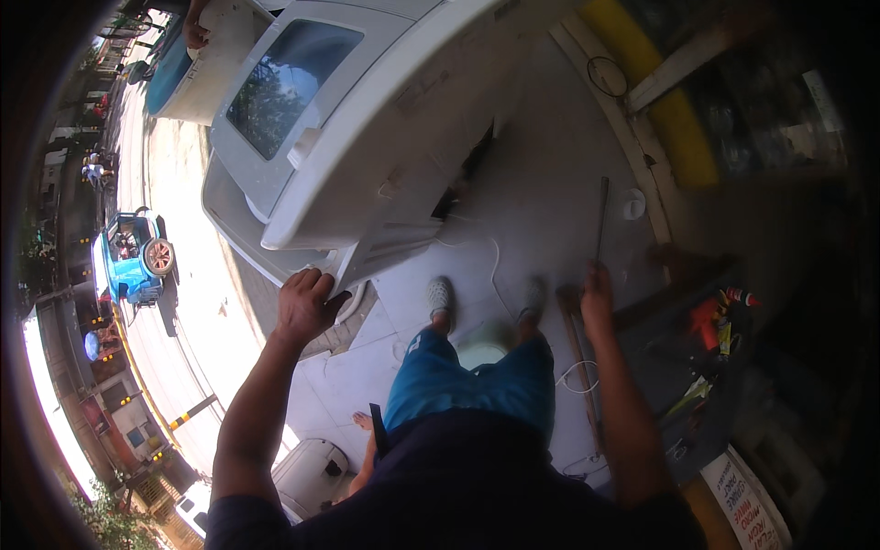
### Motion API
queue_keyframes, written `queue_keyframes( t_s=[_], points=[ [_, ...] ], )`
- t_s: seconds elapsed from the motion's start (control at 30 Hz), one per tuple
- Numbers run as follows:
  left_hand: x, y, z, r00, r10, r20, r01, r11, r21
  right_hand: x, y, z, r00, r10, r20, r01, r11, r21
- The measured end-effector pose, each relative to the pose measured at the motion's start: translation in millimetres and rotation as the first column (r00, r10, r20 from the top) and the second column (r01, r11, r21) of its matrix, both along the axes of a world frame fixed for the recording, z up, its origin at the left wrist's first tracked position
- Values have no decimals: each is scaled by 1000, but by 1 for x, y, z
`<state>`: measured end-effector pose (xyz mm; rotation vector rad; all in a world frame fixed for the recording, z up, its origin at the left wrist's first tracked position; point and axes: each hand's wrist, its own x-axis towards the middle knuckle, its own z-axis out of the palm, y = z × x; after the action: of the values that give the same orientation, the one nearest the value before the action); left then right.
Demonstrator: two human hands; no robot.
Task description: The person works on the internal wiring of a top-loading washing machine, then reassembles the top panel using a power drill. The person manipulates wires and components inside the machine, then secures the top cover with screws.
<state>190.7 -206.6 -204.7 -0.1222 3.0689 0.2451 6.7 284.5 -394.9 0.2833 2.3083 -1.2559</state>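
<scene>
A white washing machine [367,128] with a dark window in its lid leans at a tilt in front of me, its underside partly showing. My left hand [307,302] is closed around its lower edge at the near left corner. On the right, my right hand [598,293] is closed on a long thin rod-like tool [602,215], which points away from me; its exact kind cannot be told. That hand is apart from the machine. A dark gap [465,174] shows in the machine's underside. A thin white cord [496,261] lies on the floor below it.
A pale green round object [483,344] sits between my legs. Red and yellow tools [710,323] lie on a dark surface at right, beside a wooden frame [587,394]. Another person's hand [195,35] shows far left, a foot [362,420] near left. Beyond, a blue tricycle [133,261] is on the street.
</scene>
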Motion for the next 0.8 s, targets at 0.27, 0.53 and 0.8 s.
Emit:
queue_keyframes(
  t_s=[0.27,0.53,0.8],
  points=[
    [19,-8,-3,989,72,127,-64,996,-61,10,-43,-43,963,-135,232,179,967,-179],
    [67,100,-26,956,227,-187,-250,962,-111,28,-107,-239,977,208,40,-208,978,6],
    [-7,168,-428,713,58,698,-655,411,635,31,-139,-347,688,696,207,-674,718,-172]
  ],
)
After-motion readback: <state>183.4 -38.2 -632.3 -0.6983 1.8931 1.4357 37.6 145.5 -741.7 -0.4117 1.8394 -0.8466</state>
